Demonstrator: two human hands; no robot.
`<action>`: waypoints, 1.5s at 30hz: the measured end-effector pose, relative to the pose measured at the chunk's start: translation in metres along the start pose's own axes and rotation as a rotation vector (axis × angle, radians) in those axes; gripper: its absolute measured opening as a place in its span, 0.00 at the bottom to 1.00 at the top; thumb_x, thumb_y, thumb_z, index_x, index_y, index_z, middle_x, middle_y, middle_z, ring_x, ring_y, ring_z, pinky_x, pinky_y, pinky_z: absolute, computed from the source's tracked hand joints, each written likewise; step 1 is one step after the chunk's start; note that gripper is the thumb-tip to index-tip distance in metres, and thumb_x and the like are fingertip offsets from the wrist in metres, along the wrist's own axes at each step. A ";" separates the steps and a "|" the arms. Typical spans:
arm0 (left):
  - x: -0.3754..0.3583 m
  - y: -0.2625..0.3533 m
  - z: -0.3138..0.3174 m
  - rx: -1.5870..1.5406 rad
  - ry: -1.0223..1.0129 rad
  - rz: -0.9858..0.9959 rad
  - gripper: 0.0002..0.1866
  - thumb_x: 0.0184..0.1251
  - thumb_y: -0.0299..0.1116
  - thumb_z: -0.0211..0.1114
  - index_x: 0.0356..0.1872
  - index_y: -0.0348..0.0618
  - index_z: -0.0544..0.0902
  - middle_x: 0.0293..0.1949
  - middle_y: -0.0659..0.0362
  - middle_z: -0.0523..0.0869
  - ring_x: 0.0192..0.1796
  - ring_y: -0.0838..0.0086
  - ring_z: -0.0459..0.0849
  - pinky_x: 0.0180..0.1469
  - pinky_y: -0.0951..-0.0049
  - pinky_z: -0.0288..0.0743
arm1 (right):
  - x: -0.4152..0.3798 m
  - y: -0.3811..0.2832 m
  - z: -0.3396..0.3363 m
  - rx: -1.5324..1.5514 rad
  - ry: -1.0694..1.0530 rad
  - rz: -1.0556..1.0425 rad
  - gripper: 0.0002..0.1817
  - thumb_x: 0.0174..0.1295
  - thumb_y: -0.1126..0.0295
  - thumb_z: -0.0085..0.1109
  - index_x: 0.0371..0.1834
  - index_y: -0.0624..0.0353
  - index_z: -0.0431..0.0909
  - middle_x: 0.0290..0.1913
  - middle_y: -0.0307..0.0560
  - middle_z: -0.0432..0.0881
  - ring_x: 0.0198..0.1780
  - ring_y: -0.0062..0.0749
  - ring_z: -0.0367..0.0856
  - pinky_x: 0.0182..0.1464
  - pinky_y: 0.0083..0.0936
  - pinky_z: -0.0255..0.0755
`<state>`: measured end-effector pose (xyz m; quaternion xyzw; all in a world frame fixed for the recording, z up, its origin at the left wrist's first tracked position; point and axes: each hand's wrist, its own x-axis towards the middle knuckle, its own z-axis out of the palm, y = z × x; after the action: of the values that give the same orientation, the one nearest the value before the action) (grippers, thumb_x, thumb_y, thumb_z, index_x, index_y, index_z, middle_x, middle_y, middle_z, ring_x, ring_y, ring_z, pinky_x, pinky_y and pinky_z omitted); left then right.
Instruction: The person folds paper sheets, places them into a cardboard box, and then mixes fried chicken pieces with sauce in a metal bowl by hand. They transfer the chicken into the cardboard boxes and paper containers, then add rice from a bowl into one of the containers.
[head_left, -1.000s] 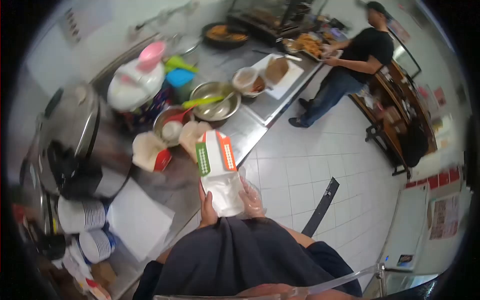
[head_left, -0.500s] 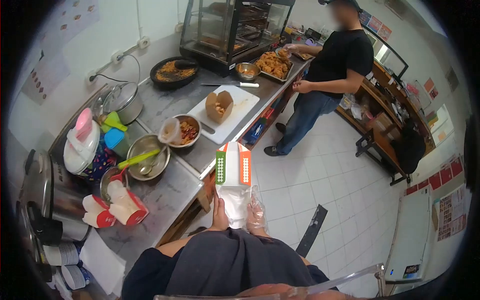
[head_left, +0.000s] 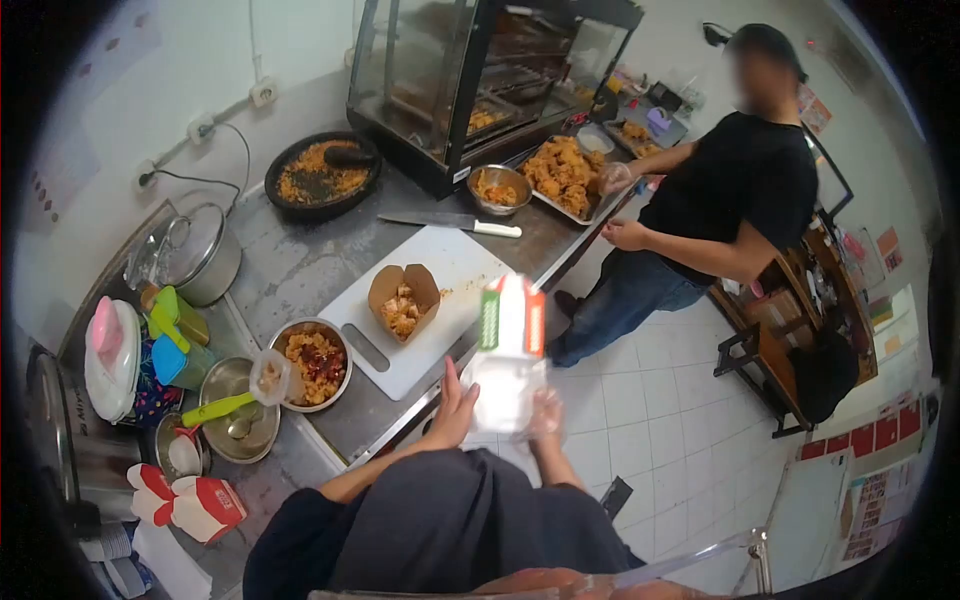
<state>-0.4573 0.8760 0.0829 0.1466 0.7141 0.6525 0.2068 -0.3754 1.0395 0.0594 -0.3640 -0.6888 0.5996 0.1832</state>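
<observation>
A white paper food carton [head_left: 512,325] with green and orange side panels is in front of my body, slightly blurred, its pale flap hanging toward me. My right hand [head_left: 545,415], in a clear plastic glove, grips the carton's lower right edge. My left hand [head_left: 455,412] is bare, beside the lower left edge, fingers stretched apart and the thumb at the flap. Beyond the hands, a brown paper box [head_left: 388,318] with pieces of food inside stands open on a white cutting board [head_left: 440,262].
A metal bowl of food [head_left: 340,385] sits left of the board, with a plastic cup [head_left: 275,376] at its rim. A knife [head_left: 490,229] lies behind the board. Red-white cartons [head_left: 205,508] stand front left. A co-worker [head_left: 735,190] stands by a fried-food tray [head_left: 575,210].
The carton and both my hands have moved right relative to the counter, nearer the board's front corner. My left fingers have spread from the carton's edge. The view has shifted; the co-worker's hand remains at the tray.
</observation>
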 end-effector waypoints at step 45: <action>0.003 0.067 -0.051 0.912 1.748 -0.055 0.18 0.49 0.28 0.64 0.45 0.43 0.75 0.55 0.47 0.69 0.55 0.55 0.66 0.58 0.56 0.55 | 0.409 -0.093 0.055 0.136 -0.672 0.206 0.11 0.59 0.61 0.57 0.27 0.53 0.68 0.19 0.35 0.67 0.15 0.20 0.65 0.13 0.18 0.54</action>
<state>-0.4885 0.8403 0.1524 -0.3381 0.8021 0.1881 -0.4549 -0.7132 1.2948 0.0619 -0.2011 -0.6289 0.7455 -0.0911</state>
